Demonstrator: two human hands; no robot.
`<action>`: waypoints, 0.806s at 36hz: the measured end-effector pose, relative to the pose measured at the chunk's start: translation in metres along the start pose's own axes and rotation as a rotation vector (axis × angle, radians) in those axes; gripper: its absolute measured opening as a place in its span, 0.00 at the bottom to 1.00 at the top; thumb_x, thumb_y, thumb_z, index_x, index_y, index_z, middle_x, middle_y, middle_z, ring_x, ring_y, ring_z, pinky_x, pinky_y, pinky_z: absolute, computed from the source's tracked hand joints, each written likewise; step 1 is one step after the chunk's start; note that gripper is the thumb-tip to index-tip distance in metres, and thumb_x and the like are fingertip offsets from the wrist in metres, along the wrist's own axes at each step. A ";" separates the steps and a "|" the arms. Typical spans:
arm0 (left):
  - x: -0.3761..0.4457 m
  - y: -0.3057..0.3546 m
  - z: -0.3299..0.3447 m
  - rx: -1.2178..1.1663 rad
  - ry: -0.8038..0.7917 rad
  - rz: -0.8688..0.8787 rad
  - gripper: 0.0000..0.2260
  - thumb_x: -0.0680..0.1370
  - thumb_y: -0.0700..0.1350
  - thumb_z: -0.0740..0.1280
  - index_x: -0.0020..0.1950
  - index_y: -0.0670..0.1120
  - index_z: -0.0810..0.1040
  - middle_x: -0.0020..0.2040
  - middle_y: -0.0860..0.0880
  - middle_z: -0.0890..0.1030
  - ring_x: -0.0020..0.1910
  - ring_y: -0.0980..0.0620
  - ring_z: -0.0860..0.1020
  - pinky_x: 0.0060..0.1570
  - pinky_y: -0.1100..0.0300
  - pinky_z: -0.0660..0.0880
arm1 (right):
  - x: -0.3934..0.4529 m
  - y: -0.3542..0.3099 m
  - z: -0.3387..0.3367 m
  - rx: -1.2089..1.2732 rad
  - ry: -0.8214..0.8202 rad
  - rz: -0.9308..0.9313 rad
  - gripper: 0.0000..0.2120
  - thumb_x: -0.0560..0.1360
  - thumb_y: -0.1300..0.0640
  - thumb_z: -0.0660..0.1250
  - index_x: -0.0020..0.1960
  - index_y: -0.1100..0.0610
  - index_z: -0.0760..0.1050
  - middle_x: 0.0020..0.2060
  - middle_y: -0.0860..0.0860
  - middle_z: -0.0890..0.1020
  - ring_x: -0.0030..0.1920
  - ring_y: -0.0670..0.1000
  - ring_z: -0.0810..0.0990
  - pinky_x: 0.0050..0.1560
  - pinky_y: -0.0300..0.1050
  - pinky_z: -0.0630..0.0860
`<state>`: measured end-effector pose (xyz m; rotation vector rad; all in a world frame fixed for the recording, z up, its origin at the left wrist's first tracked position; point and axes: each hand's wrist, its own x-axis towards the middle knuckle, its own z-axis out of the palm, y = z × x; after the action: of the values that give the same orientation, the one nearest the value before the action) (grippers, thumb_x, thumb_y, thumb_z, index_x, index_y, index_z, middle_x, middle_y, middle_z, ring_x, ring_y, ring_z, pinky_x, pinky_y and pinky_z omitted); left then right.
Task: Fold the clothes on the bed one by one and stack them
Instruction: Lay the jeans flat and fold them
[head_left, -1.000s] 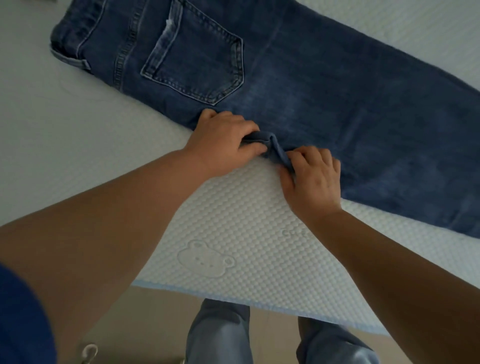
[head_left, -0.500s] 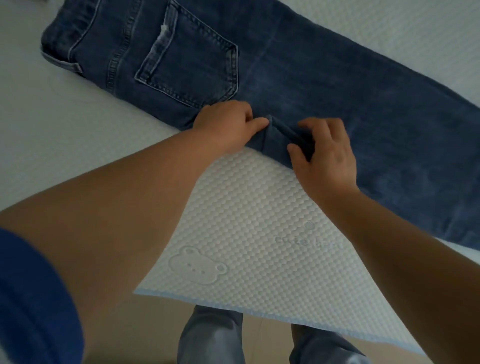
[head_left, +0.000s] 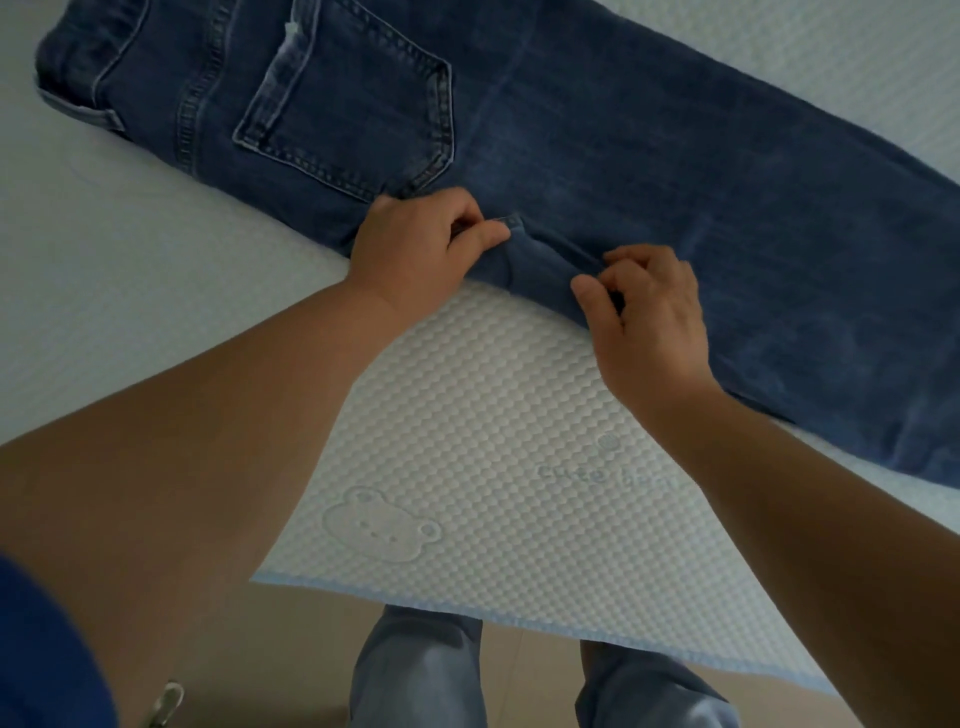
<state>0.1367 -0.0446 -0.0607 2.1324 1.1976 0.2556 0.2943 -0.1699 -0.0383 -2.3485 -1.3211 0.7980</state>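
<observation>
fingers (head_left: 470, 221) of the left hand (head_left: 415, 254) are curled, with the thumb tip meeting them on a small raised fold of denim at the near edge of the jeans (head_left: 597, 156). just to the right, the right hand (head_left: 649, 317) has its fingers bent too, thumb and forefinger pinching the same bunched ridge of cloth where the crotch seam pokes out toward the person. between the two hands that ridge stands up slightly from the rest of the fabric. the jeans lie flat and stretched out across the bed (head_left: 130, 291), folded lengthways so that one back pocket (head_left: 348, 109) faces up, beyond the left hand's knuckles; the waistband sits at the far left and the legs run off to the right past the frame edge. a white quilted mattress pad (head_left: 467, 467) with a pale blue edge and an embossed bear (head_left: 379, 522) covers the near side of the bed, under both forearms. below its edge the person's legs in light blue trousers (head_left: 415, 675) stand on a beige floor (head_left: 301, 649).
</observation>
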 end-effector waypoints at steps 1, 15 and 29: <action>0.000 0.001 0.000 -0.007 0.026 0.009 0.16 0.78 0.53 0.64 0.45 0.41 0.79 0.38 0.45 0.80 0.37 0.46 0.77 0.44 0.59 0.66 | 0.001 0.000 -0.003 -0.045 0.035 -0.023 0.16 0.78 0.47 0.60 0.44 0.58 0.78 0.57 0.49 0.74 0.57 0.48 0.68 0.58 0.40 0.61; 0.005 -0.002 -0.007 0.043 -0.181 -0.058 0.21 0.69 0.63 0.67 0.51 0.49 0.76 0.43 0.53 0.78 0.44 0.52 0.76 0.48 0.58 0.70 | 0.008 0.004 -0.004 -0.183 0.125 -0.225 0.20 0.80 0.47 0.57 0.42 0.63 0.74 0.25 0.52 0.69 0.25 0.53 0.67 0.30 0.44 0.62; 0.014 -0.005 -0.001 0.078 -0.186 -0.115 0.15 0.76 0.59 0.63 0.39 0.48 0.75 0.30 0.55 0.72 0.34 0.54 0.72 0.35 0.59 0.63 | 0.038 0.021 -0.011 -0.418 -0.177 -0.015 0.19 0.77 0.36 0.52 0.44 0.52 0.67 0.29 0.50 0.71 0.30 0.51 0.69 0.30 0.44 0.60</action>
<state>0.1405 -0.0311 -0.0651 2.0924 1.2319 -0.0408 0.3311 -0.1479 -0.0527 -2.6242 -1.7201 0.8032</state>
